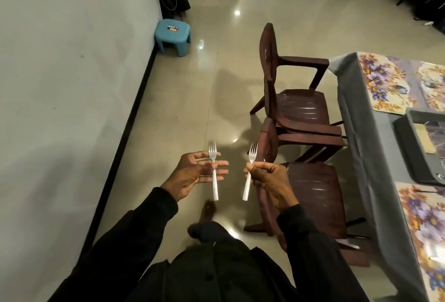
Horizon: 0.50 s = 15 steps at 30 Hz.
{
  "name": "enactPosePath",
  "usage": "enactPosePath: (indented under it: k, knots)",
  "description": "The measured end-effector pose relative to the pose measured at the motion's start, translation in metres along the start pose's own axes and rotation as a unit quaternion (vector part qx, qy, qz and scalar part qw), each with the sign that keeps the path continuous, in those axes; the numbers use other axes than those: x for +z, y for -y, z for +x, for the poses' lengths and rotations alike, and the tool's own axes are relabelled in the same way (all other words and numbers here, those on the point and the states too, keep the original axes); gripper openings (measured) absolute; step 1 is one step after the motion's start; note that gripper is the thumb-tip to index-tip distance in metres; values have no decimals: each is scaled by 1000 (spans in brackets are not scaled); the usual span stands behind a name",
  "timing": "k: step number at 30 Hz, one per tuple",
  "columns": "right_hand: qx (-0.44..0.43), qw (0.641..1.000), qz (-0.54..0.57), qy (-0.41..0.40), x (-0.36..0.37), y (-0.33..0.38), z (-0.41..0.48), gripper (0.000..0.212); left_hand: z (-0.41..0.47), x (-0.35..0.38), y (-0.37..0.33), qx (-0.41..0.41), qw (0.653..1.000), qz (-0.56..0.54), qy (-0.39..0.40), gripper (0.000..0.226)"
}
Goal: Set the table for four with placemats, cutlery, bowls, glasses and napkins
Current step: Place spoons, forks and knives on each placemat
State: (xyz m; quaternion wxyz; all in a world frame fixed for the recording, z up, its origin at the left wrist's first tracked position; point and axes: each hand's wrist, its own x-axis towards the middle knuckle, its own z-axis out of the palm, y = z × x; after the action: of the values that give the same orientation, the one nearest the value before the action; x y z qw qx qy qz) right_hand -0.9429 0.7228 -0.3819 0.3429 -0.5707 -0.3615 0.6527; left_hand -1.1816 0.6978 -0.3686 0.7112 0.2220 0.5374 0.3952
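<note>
Underfoot, floor [192, 85]: glossy pale tiles, with a grey wall [72, 61] running along the left.
Tabletop [349, 99]: at the right edge, draped in grey cloth.
Chairs: brown plastic; the far chair [301, 106] and near chair [313, 193] stand beside the tabletop, backs away from it.
Placemats: floral; the far placemat [385, 82] and near placemat [423, 229] lie on the tabletop, well apart.
Tray [409, 138]: dark grey, on the tabletop between those two placemats.
Stool [173, 35]: blue plastic, against the wall.
Left grip [192, 171]: fingers spread and nearly straight, the left fork [214, 181] held upright against them; what pins it I cannot tell.
Right grip [267, 179]: fingers curled, pinching the right fork [246, 188] high on its handle.
Forks: steel, tines up, near each other but apart, over the floor just left of the near chair.
</note>
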Motion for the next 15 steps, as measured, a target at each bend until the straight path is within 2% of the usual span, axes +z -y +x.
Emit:
enactPosePath:
  k: [6, 9, 15]
  knots:
    - [-20, 998, 23, -48, 11, 24, 82, 19, 93, -12, -67, -7, 998, 56, 22, 34]
    - [-6, 998, 36, -60, 16, 39, 130, 12, 142, -11, -105, -24, 995, 90, 29, 34]
    - [10, 995, 47, -82, 21, 93, 205, 16, 233, 0, -175, -37, 989, 130, 57, 36]
